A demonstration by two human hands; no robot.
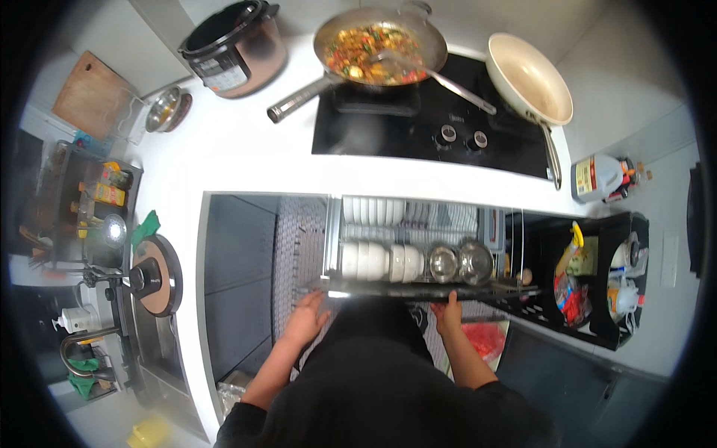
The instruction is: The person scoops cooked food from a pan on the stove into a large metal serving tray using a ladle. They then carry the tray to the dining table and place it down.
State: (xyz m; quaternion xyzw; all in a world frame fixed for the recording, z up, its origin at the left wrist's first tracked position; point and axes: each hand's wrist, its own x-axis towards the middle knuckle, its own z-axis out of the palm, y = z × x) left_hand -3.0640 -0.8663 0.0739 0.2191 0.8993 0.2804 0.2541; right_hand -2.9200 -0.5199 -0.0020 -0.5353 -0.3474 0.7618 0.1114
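A pulled-out drawer with a dark glossy front (414,291) lies right before my body, below the countertop. My left hand (305,320) is at the left end of this front, its thumb apart and its fingertips against the edge. My right hand (448,315) grips the front further right, thumb over the top edge and fingers below. Inside the drawer, white plates (372,211) stand in a rack at the back. White bowls (364,261) are lined up nearer me, beside two steel bowls (476,263).
A wok (434,47) of chopped food with a metal spatula (462,92) sits on the black cooktop (364,134). A cream pan (532,78) stands right. On the countertop (241,151) are a cooker (257,56) and a round lid (159,274). A black rack (599,280) stands right of the drawer.
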